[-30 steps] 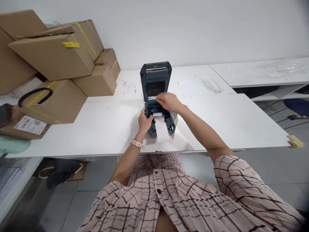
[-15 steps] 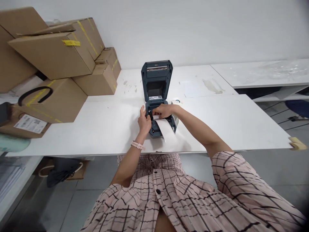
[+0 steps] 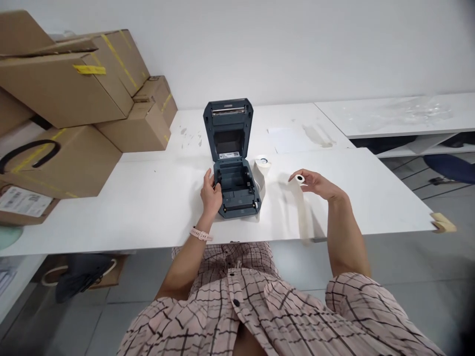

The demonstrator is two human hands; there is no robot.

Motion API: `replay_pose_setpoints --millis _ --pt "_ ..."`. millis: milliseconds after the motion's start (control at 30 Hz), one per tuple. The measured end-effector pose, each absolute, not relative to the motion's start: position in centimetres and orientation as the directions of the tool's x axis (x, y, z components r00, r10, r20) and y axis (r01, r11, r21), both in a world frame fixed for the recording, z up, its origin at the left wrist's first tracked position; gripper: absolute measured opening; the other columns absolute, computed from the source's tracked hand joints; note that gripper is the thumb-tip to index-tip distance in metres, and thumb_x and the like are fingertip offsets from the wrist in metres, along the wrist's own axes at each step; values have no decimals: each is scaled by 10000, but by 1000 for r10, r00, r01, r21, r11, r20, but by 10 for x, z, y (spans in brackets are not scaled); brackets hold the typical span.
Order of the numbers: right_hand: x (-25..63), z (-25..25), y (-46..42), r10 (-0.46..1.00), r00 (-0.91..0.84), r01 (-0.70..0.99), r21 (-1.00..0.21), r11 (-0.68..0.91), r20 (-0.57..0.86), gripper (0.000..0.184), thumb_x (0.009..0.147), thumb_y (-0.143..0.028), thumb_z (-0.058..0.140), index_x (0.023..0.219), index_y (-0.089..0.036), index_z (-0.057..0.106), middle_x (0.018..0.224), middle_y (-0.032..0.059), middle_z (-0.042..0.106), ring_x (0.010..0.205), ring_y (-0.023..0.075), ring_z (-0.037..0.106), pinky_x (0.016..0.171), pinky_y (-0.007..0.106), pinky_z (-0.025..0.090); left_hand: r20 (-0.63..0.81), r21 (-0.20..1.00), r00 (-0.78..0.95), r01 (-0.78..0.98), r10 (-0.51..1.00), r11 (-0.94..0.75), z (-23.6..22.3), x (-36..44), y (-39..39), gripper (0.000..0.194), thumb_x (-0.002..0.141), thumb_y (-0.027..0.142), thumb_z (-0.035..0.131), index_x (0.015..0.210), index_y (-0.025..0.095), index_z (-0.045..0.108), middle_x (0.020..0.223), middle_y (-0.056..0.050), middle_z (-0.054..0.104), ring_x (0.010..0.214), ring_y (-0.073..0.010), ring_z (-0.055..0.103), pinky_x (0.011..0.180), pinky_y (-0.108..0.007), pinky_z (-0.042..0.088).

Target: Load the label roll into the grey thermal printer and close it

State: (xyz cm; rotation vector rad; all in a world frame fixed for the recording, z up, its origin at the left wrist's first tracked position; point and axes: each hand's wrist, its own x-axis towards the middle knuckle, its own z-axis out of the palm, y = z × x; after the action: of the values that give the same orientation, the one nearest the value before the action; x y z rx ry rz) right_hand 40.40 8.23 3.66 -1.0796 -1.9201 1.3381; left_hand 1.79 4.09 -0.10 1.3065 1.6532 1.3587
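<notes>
A dark grey label printer [image 3: 239,198] stands on the white table with its lid [image 3: 228,128] raised, so its hollow inside shows. My left hand [image 3: 211,197] grips the printer's left side wall, fingers outside and thumb over the edge. Well to the right of the printer, my right hand [image 3: 319,184] pinches a thin roll of label paper [image 3: 299,179] above the table. A loose strip [image 3: 302,212] trails from this roll past the front edge. Another label roll [image 3: 262,164] sits against the printer's right side, its pale strip running down alongside.
Cardboard boxes [image 3: 89,89] with yellow tape are piled on the table's left part. A sheet of paper [image 3: 287,140] lies behind the rolls. The table's front right corner carries a tan guard [image 3: 443,222]. A second white table [image 3: 401,116] adjoins at the back right.
My right hand has come out of the printer and moved right, carrying the thin roll and its strip. My left hand stays at the printer's left side. The view has shifted slightly.
</notes>
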Motion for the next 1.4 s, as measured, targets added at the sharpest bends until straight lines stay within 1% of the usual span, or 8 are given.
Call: replay_pose_setpoints --millis 200,433,567,667,800,967,1200,1400 --pt "393 -15 104 976 -199 293 -956 -24 -85 431 597 -355 847 973 -207 699 922 26 720 756 170 624 738 367 563 133 958 -320 283 938 -39 -9 15 45 654 927 173 582 1550 254 400 1472 -133 646 1442 -255 549 1225 -510 400" --pt "415 -1 106 978 -205 284 -959 20 -40 657 676 -392 877 1297 -313 674 1386 80 687 1319 314 614 1163 560 453 151 934 -301 355 942 -36 -1 16 43 645 934 150 548 1553 268 409 1456 -114 663 1459 -255 530 1230 -521 386" --pt "386 28 136 961 -270 303 -942 145 61 748 696 -363 869 1390 -294 601 1536 109 573 1458 336 498 1220 573 386 133 930 -301 368 944 -14 3 18 40 634 950 175 540 1561 272 402 1499 -121 627 1467 -275 520 1213 -525 404" --pt "345 36 168 912 -409 438 -884 163 -34 928 604 -281 896 1457 -282 530 1635 123 454 1521 364 404 1244 566 333 115 933 -301 360 947 1 5 19 40 637 956 168 517 1574 246 381 1503 -143 618 1458 -281 531 1192 -521 430" --pt "310 29 191 889 -416 539 -839 74 -189 929 513 -237 904 1381 -237 572 1483 140 596 1386 395 525 1178 568 406 122 934 -306 358 944 -5 4 19 41 644 942 158 531 1563 251 394 1503 -130 621 1461 -275 528 1212 -521 412" --pt "309 25 183 950 -293 396 -918 17 -109 757 480 -323 896 1183 -210 638 1215 88 722 1162 344 645 1057 498 509 125 928 -304 372 945 -3 2 20 41 641 941 132 494 1564 239 393 1520 -134 605 1455 -262 536 1207 -500 418" --pt "280 87 151 838 -533 247 -926 285 115 809 580 -476 904 1297 -239 613 1296 81 711 1179 313 665 1006 423 542 116 942 -313 334 943 -5 3 20 41 651 924 120 533 1551 249 419 1484 -122 639 1449 -284 541 1222 -514 389" --pt "203 118 142 611 -783 568 -534 627 -115 725 608 -441 893 1255 -225 645 1268 100 703 1128 334 671 970 461 551 89 964 -320 267 943 0 5 22 41 684 906 90 564 1547 283 423 1481 -101 643 1465 -299 517 1255 -535 340"
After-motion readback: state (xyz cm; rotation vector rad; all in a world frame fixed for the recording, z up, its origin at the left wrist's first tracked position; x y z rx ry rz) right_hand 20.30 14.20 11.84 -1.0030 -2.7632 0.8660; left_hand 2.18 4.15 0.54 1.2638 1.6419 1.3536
